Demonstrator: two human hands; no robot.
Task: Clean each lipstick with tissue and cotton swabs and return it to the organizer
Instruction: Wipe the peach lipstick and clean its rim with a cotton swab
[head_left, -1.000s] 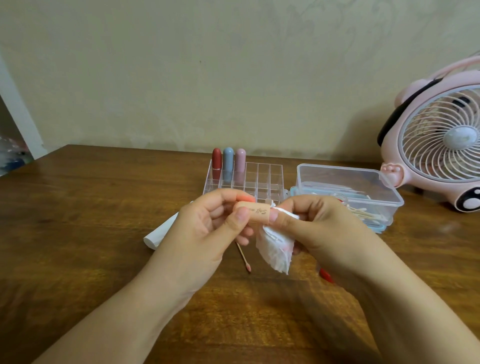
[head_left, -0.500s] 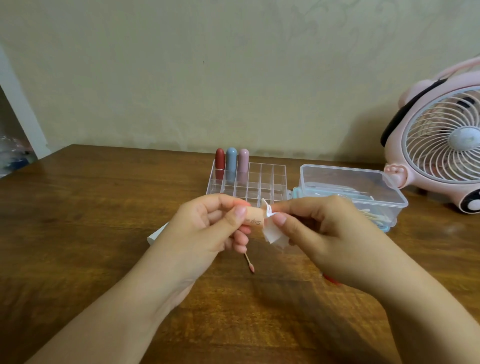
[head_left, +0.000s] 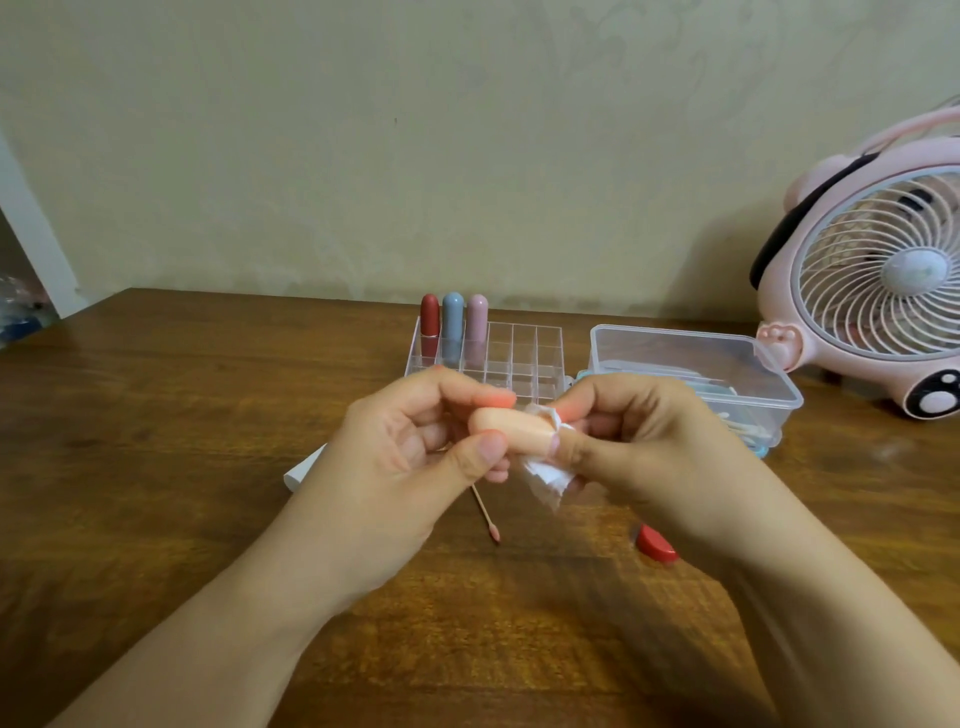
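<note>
The step in hand looks like wiping a peach lipstick (head_left: 511, 426) with a tissue (head_left: 545, 475), just in front of the clear organizer (head_left: 511, 356), which serves as the landmark here. The left hand (head_left: 410, 462) pinches the tube between thumb and curled forefinger, holding it roughly level; the right hand (head_left: 634, 441) pinches the crumpled tissue against the tube's right end, thumb and forefinger closed on it, the loose paper hanging below. Both forearms reach in from the near edge and meet in front of the organizer. Three capped lipsticks (head_left: 453, 325) stand in its back-left compartments; the other cells look unfilled. A cotton swab (head_left: 485, 514) lies on the table (head_left: 156, 415) nearer than the organizer, under the hands, and a red cap-like piece (head_left: 655, 543) lies near-right of it. The next move probably calls for turning the tube within the tissue, then standing it in a free cell.
</note>
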